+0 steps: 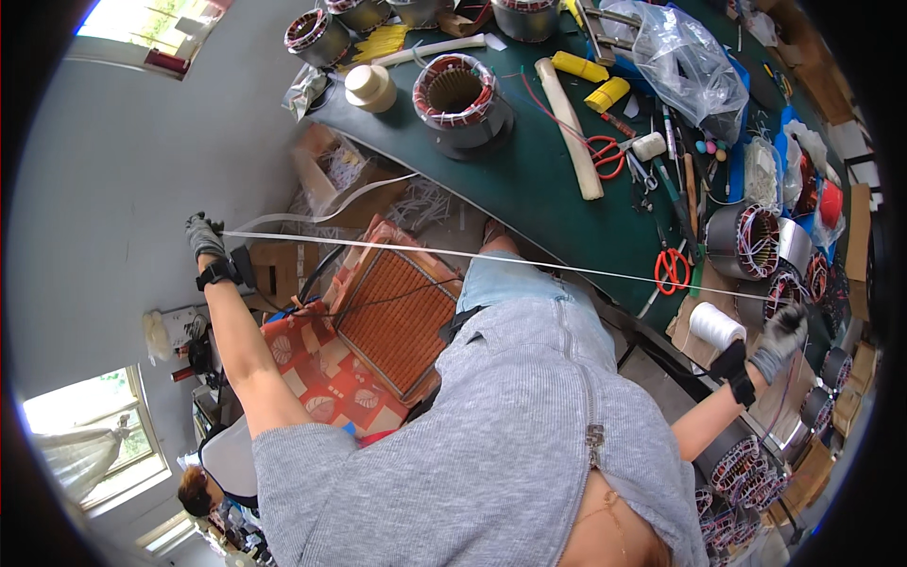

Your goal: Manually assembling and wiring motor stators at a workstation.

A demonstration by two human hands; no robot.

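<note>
Both my arms are spread wide with a narrow white tape (453,252) stretched taut between them. My left hand (205,236), in a grey glove, is closed on the tape at the far left, over the floor. A loose length of white strip (364,192) curves off near that hand towards the table edge. At the far right my gloved right hand (782,333) is closed round the tape's other end, beside a wound stator (782,286) and a white spool of thread (716,326). The tape passes in front of my body and over the table's near edge.
On the green table (378,132) stands a stator (461,104) with red and white windings. Around it lie a pale stick (570,132), red-handled scissors (672,271) and yellow rolls (607,94). A red patterned seat (397,317) is at my left; another person (230,463) sits behind.
</note>
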